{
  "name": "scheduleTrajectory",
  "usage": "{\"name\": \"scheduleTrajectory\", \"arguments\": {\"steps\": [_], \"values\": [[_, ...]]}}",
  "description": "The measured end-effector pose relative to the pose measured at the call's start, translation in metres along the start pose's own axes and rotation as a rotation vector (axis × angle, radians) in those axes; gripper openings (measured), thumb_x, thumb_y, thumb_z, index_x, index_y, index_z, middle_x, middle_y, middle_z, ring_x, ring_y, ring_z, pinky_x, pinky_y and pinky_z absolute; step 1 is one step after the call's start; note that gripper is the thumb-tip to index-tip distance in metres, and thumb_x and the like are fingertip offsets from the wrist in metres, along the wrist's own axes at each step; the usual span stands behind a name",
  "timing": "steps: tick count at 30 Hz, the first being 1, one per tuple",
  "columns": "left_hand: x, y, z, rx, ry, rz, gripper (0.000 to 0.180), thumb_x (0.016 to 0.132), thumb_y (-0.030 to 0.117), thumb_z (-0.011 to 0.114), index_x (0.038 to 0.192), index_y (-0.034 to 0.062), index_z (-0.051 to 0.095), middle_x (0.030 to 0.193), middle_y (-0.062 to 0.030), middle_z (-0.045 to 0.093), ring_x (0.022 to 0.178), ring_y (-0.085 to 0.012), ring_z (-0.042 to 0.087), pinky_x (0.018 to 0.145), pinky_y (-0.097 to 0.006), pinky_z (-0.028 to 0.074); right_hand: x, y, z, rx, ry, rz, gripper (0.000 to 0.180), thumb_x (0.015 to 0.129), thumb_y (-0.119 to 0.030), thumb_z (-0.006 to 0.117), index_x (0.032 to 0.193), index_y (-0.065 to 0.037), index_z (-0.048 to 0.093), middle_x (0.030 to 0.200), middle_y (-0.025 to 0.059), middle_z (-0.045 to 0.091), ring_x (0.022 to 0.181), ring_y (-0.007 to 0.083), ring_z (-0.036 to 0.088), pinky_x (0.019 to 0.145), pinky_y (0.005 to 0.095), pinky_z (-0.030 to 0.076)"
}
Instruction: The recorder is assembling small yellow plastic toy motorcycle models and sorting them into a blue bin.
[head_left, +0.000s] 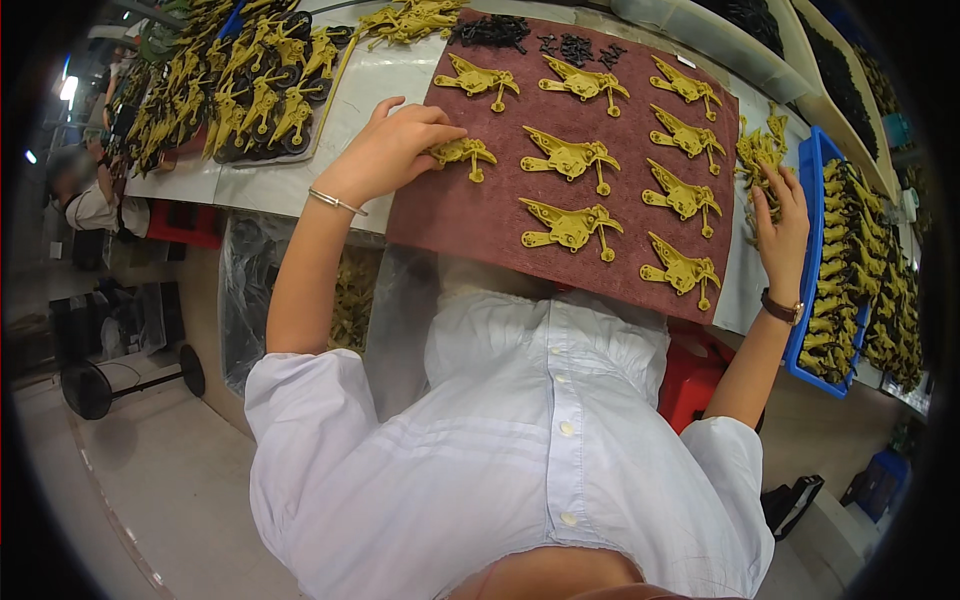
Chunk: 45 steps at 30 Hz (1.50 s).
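On a maroon cloth mat (480, 222), several yellow plastic parts lie in columns, each with a pointed end and a small jointed arm, such as the middle part (570, 157). My left hand (402, 150) is at the mat's left side, fingers closed on the rear end of another yellow part (466, 153); its palm side is hidden. At the right, beyond the mat's edge, my right hand (783, 222) reaches into a loose pile of yellow parts (757, 150). Its thumb and fingers curl around a part there, partly hidden among the others.
Small black pieces (492, 32) lie in heaps along the mat's far edge. A blue tray (812, 270) of yellow-and-black parts stands at the right, with long bins (720, 40) behind. Yellow parts with black wheels (270, 80) crowd the far left. A person (95, 205) sits farther left.
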<state>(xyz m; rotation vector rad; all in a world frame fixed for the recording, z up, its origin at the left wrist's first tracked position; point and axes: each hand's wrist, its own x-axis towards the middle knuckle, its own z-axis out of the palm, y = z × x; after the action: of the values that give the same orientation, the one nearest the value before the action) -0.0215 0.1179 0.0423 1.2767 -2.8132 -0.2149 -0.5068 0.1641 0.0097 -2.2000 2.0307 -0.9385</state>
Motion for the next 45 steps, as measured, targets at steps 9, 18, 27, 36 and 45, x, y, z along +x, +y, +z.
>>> {"name": "scheduleTrajectory", "arguments": {"steps": [9,18,27,36,45], "values": [[0.012,-0.017,0.039,-0.21,0.259,0.101,0.055,0.078,-0.004,0.058,0.128,0.0172,0.061,0.129,-0.0099,0.055,0.125,-0.032,0.048,0.107,-0.047,0.035,0.003,-0.102,0.022,0.21,-0.112,-0.239,0.035,0.088,-0.017,0.067,0.121,-0.01,0.064,0.129,0.0166,0.056,0.118,0.034,0.055,0.098,0.0418,0.044],[-0.073,-0.032,0.035,-0.359,0.884,-0.243,0.061,0.075,0.006,0.056,0.135,0.0154,0.055,0.142,-0.0102,0.046,0.136,-0.0278,0.038,0.111,-0.045,0.024,0.006,-0.156,0.086,0.01,-0.328,-0.567,0.039,0.082,-0.014,0.069,0.12,-0.011,0.061,0.126,0.0087,0.058,0.117,0.0278,0.055,0.101,0.0447,0.038],[-0.242,-0.057,0.236,-0.726,0.663,-1.289,0.022,0.089,0.006,0.06,0.109,-0.0017,0.064,0.104,-0.0133,0.07,0.095,-0.02,0.066,0.086,-0.033,0.051,0.025,-0.156,0.088,0.148,-0.454,-0.492,0.029,0.083,-0.001,0.065,0.112,-0.005,0.063,0.119,0.0126,0.061,0.11,0.0312,0.059,0.09,0.039,0.047],[-0.242,-0.095,0.362,-0.361,0.195,-1.252,0.04,0.074,0.022,0.074,0.106,-0.0007,0.064,0.109,-0.0215,0.064,0.102,-0.0395,0.062,0.089,-0.045,0.051,0.009,-0.181,0.072,0.131,-0.404,-0.361,0.034,0.087,-0.003,0.065,0.121,-0.007,0.062,0.129,0.0113,0.058,0.115,0.0292,0.059,0.092,0.0363,0.048],[-0.247,-0.074,0.295,-0.345,0.086,-1.376,0.039,0.077,0.03,0.071,0.103,0.0013,0.066,0.099,-0.0202,0.069,0.094,-0.0367,0.066,0.081,-0.044,0.053,-0.02,-0.187,0.048,0.239,-0.174,-0.262,0.029,0.087,-0.001,0.065,0.116,-0.001,0.065,0.123,0.0153,0.063,0.115,0.0277,0.058,0.1,0.0371,0.042]]}}
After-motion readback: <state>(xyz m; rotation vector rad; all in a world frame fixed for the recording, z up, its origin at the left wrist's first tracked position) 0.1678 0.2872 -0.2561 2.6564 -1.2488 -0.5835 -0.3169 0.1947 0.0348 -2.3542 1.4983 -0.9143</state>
